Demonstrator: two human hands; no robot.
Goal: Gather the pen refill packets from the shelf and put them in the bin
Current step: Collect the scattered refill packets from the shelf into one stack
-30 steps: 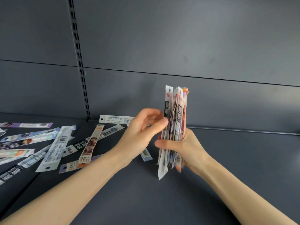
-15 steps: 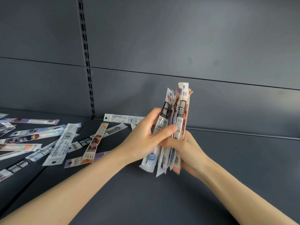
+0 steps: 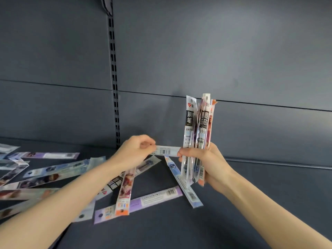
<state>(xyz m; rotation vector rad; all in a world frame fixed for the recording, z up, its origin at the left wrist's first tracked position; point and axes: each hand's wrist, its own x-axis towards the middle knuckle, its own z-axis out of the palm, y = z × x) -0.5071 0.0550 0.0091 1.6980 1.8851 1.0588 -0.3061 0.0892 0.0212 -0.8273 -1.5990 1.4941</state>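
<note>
1. 2 hands in view. The right hand [image 3: 208,162], right of centre, has its grip wrapped around a bundle of refill packets [image 3: 197,126] held upright. I can make out at least 5 in there, but they overlap too much for an exact count.
2. The left hand [image 3: 133,153], at centre, has a narrow grip with fingertips pinching the left end of 1 white packet [image 3: 166,151] with a barcode. It lies level between the 2 hands, and its right end reaches the right thumb.
3. 4 loose packets read clearly on the shelf [image 3: 251,203] at lower centre: 1 purple packet [image 3: 154,196], 1 orange-ended packet [image 3: 125,187] lying across it, 1 blue packet [image 3: 181,180] slanting under the bundle, and 1 black-labelled packet [image 3: 113,185] partly under the left forearm.
4. A scattered pile of packets [image 3: 45,169] sits at lower left, too blurry to count.
5. 1 slotted upright [image 3: 114,87] runs down the grey back wall, left of centre.
</note>
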